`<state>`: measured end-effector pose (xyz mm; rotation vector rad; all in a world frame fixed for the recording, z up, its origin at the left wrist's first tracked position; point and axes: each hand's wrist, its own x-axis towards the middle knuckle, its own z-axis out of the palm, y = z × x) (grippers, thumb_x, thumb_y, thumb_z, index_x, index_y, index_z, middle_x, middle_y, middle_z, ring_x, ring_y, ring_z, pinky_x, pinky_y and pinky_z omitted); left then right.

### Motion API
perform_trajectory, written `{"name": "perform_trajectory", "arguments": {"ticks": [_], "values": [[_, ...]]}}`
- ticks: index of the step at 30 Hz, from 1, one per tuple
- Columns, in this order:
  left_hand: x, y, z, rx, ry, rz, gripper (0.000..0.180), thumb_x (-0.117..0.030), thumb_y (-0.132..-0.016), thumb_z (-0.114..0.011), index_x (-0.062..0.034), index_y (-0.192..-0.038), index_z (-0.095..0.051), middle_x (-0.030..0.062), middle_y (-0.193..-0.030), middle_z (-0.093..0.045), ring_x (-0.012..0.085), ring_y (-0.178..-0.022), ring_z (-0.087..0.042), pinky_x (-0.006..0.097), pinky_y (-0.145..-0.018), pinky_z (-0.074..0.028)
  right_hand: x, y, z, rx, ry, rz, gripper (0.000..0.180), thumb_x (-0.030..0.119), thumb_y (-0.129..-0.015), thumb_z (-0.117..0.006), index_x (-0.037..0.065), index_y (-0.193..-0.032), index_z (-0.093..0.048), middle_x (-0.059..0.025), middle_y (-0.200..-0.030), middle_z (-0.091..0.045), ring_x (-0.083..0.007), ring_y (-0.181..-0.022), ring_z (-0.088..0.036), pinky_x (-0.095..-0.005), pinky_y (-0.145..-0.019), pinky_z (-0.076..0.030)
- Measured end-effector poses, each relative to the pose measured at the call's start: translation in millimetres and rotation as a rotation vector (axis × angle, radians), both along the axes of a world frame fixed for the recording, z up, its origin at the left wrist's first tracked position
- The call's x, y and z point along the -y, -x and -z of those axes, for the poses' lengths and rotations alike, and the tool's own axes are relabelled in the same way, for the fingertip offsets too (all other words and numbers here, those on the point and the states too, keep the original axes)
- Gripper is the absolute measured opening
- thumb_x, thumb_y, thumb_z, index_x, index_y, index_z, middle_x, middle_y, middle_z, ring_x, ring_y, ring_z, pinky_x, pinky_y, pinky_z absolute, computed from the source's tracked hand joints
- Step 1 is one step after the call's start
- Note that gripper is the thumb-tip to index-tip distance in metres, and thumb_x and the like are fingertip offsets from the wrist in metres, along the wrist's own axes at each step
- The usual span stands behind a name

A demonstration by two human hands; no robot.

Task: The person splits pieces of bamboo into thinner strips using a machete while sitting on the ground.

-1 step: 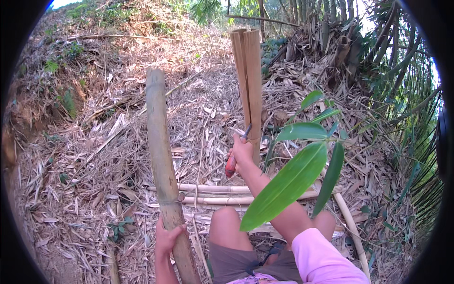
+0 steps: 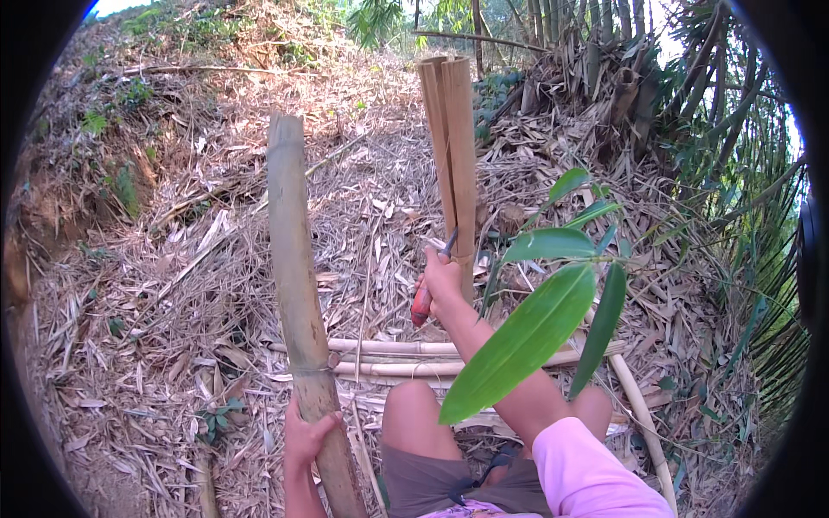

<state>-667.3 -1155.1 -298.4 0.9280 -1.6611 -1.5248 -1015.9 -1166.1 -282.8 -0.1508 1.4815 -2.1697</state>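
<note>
Down low, the left hand has its fingers wrapped around the lower part of a thick bamboo pole. Couple of thin bamboo sticks lie crosswise just past the knees. The right hand is clenched on a red-handled knife, blade up by an upright split bamboo piece; can't really tell if they touch. Bamboo clump way behind.

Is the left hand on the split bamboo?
No, the left hand holds the lower part of the thick bamboo pole on the left, apart from the split bamboo standing farther ahead.
</note>
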Motion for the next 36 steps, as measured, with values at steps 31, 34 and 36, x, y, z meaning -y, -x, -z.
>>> {"name": "perform_trajectory", "arguments": {"ticks": [31,34,36], "values": [[4,248,-16,-0.086,0.52,0.352,0.074,-0.028,-0.074,-0.083,0.0026,-0.135,-0.054,0.0283,-0.156,-0.019,0.0364,-0.145,-0.028,0.043,-0.119,-0.026,-76,23,25,0.254,0.619,-0.55,0.096,0.078,-0.091,-0.027,-0.003,-0.139,-0.046,-0.0244,-0.131,-0.057,-0.0365,-0.117,-0.061,-0.0478,-0.104,-0.048],[-1,261,-13,0.006,0.535,0.361,0.074,-0.034,-0.076,-0.081,-0.0035,-0.138,-0.054,0.03,-0.157,-0.016,0.0416,-0.148,-0.019,0.044,-0.119,-0.024,-84,39,42,0.322,0.744,-0.607,0.082,0.067,-0.093,-0.04,-0.002,-0.137,-0.048,-0.0196,-0.127,-0.061,-0.0323,-0.113,-0.063,-0.0438,-0.102,-0.049],[7,268,5,0.093,0.55,0.368,0.073,-0.039,-0.079,-0.078,-0.0082,-0.14,-0.053,0.0307,-0.157,-0.014,0.0455,-0.148,-0.014,0.046,-0.119,-0.022,-86,32,45,0.3,0.719,-0.579,0.063,0.049,-0.095,-0.055,0.001,-0.135,-0.052,-0.0138,-0.12,-0.065,-0.028,-0.106,-0.066,-0.0408,-0.094,-0.054]]}}
